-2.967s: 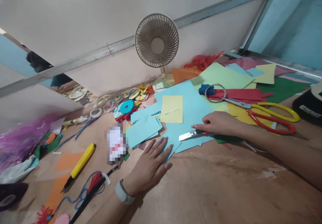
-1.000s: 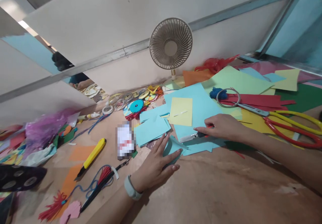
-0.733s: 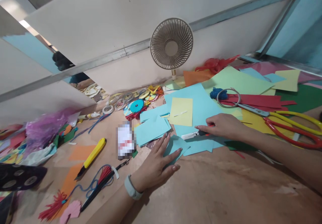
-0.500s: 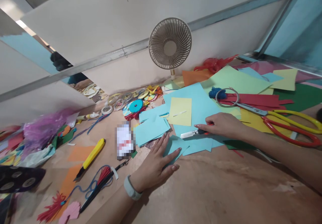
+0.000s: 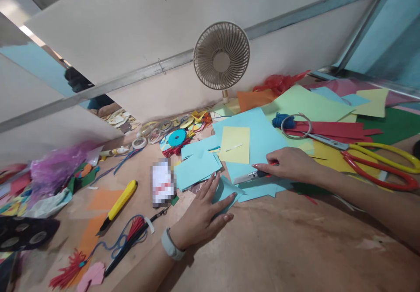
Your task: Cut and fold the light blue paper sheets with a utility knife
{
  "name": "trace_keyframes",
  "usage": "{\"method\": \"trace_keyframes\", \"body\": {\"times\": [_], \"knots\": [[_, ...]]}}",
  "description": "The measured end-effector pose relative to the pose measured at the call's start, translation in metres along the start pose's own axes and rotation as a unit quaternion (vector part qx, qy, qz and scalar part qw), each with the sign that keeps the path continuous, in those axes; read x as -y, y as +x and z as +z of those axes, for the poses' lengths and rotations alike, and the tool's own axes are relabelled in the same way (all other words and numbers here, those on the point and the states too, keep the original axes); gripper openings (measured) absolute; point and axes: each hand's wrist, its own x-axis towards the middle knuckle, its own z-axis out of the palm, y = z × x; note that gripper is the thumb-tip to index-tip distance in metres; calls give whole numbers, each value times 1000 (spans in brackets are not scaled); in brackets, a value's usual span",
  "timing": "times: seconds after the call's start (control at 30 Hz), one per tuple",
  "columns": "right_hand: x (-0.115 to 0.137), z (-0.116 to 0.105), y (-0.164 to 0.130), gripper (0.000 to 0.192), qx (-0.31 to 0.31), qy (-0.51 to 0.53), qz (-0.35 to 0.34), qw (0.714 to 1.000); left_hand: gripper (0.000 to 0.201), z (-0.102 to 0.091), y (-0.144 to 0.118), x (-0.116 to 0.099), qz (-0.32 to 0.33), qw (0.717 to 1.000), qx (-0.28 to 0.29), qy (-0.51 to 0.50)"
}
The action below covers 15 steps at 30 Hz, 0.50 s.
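Observation:
My left hand (image 5: 205,206) lies flat with fingers apart on a small blue sheet of paper (image 5: 226,191), pressing it to the table. My right hand (image 5: 287,164) is closed around a utility knife (image 5: 246,177), its blade pointing left at the edge of that blue sheet. Beneath the knife spreads a large blue sheet (image 5: 259,130) with a small yellow card (image 5: 235,145) on top. Beyond my left fingertips is a stack of blue paper rectangles (image 5: 197,169).
Large scissors (image 5: 351,147) with red and yellow handles lie to the right. A yellow cutter (image 5: 123,200) and a red tassel (image 5: 68,272) are at the left. A fan (image 5: 222,58) stands at the back. Another person's arm (image 5: 110,109) shows through a gap.
The knife blade has shifted slightly left and its angle has changed at the blue sheet. My left hand stays in place.

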Motion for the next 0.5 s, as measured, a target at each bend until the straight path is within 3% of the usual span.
{"method": "trace_keyframes", "body": {"times": [0.5], "knots": [[-6, 3, 3, 61, -3, -6, 7, 1000, 50, -1, 0, 0, -2, 1000, 23, 11]]}}
